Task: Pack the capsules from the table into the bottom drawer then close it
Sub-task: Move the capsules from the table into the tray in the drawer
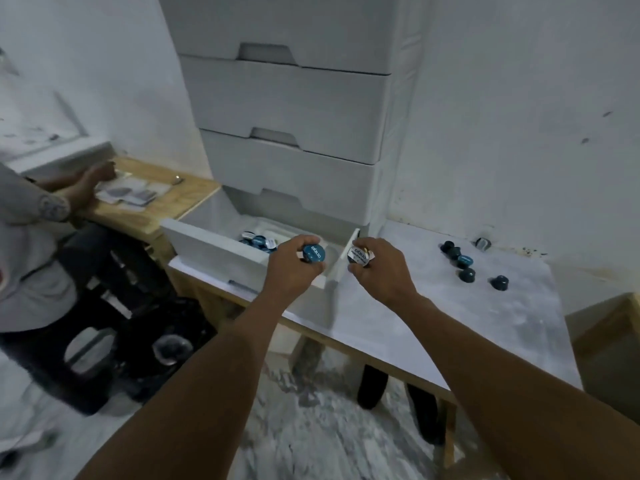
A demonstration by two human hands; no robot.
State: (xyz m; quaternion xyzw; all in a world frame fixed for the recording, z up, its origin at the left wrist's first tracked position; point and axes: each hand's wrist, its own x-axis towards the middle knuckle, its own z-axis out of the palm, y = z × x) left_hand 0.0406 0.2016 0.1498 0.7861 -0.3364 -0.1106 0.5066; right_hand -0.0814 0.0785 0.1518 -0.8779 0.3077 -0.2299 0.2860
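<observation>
One blue capsule (314,253) pinched by left hand (293,273) over bottom drawer (214,244); right hand (385,271) pinches white capsule (358,256).

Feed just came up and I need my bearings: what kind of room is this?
Probably a plain workroom or storage corner: bare white walls, a white drawer tower on a white-topped table, and another person working at a wooden bench on the left.
</observation>
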